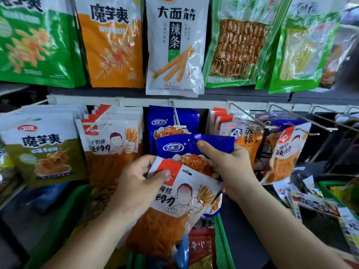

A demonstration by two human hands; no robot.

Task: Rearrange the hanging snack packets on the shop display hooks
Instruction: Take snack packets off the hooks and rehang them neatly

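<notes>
A white-and-red packet (186, 193) of orange strips is held low in the centre of the frame by the left hand (139, 183). The thumb is pressed on the packet's red top corner and the fingers are curled behind it, so the packet is pinched at its upper left edge. A blue packet (186, 146) is gripped just above it by the right hand (227, 164), with the thumb laid on the front near the top edge and the fingers hidden behind. The lower part of the blue packet is overlapped by the white-and-red one. The blue packet is held just below the tip of a wire hook (175, 117) in the middle of the lower row, in front of a stack of hanging blue packets (167, 119); whether it touches the hook cannot be told. To the left on the same row, a stack of white-and-red packets (110, 144) and a stack of olive packets (42, 148) are hung. To the right, a panda packet (240, 136) is seen beside further mixed packets, and bare hooks (318, 121) are seen at the right edge. Across the top of the frame, larger green, orange and white bags (174, 47) are hung in a row. At the bottom centre, the rim of a green basket (221, 241) is seen under the forearms, with more packets lying inside it.
</notes>
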